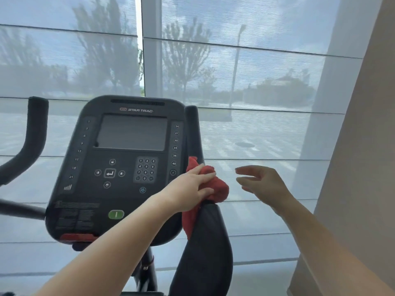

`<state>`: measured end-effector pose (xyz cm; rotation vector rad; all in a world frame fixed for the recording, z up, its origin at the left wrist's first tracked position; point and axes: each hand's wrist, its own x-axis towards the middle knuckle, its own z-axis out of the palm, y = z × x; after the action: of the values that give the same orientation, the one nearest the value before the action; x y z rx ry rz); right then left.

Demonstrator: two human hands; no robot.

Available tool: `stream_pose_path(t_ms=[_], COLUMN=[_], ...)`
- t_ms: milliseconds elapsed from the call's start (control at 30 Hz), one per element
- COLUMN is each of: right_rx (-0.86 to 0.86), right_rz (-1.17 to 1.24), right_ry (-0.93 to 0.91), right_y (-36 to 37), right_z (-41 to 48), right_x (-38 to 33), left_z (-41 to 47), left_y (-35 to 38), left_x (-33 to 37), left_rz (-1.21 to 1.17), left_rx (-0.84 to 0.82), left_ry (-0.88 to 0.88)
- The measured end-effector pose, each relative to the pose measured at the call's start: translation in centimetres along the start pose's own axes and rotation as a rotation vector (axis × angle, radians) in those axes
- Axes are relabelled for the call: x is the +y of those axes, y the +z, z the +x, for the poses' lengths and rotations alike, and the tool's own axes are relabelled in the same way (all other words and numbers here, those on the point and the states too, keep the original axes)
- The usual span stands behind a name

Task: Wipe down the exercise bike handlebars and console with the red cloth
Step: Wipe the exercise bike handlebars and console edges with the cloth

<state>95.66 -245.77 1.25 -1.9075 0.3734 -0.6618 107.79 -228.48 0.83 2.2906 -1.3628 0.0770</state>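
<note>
Background: shaded window [256, 71] behind the console [85, 199].
Red cloth [218, 189]: bunched on the right handlebar [193, 133].
Left hand [190, 189]: I see it gripping the cloth.
Right hand [265, 184]: relaxed, empty, near the cloth.

Gym or fitness room: Star Trac exercise bike console [119, 167], padded handlebars [35, 133], floor-to-ceiling shaded windows [256, 71].
</note>
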Motion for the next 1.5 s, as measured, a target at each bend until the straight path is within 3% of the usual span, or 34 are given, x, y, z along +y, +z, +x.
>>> stream_pose_path(t_ms=[300, 500, 667, 867, 1000, 1133, 1300, 1400, 1500], right_rx=[-0.148, -0.095, -0.076, -0.075, -0.040, -0.029, -0.048, -0.072, -0.100], right_rz=[-0.029, -0.061, -0.065, -0.055, -0.059, -0.067, -0.053, -0.043, -0.013], right_ry=[-0.051, -0.047, -0.018, -0.001, 0.010, 0.003, -0.039, -0.086, -0.138], right_y=[4.1, 4.6, 4.6, 4.2, 3.3, 2.4, 1.9, 2.3, 3.0], right_z=[-9.3, -12.2, -13.3, -13.5, -12.4, -11.2, -8.4, -6.5, -5.1], right_x=[1.3, 1.9, 2.3, 2.1, 1.9, 1.6, 1.3, 1.0, 0.8], left_z=[-2.2, -4.4, -2.6, -5.2, -4.1, -0.8, 5.0, 8.2, 9.3], left_y=[0.7, 1.6, 1.8, 0.7, -0.7, -4.6, -10.2, -10.9, -8.3], left_x=[0.0, 0.3, 1.6, 2.2, 1.2, 1.7, 2.7, 2.1, 0.2], left_rz=[-0.121, -0.259, -0.213, -0.376, -0.436, -0.320, 0.011, 0.171, 0.370], left_rx=[0.102, 0.169, 0.122, 0.137, 0.294, 0.507, 0.580, 0.502, 0.327], left_ry=[0.015, -0.014, -0.109, -0.034, -0.039, -0.004, 0.115, 0.172, 0.097])
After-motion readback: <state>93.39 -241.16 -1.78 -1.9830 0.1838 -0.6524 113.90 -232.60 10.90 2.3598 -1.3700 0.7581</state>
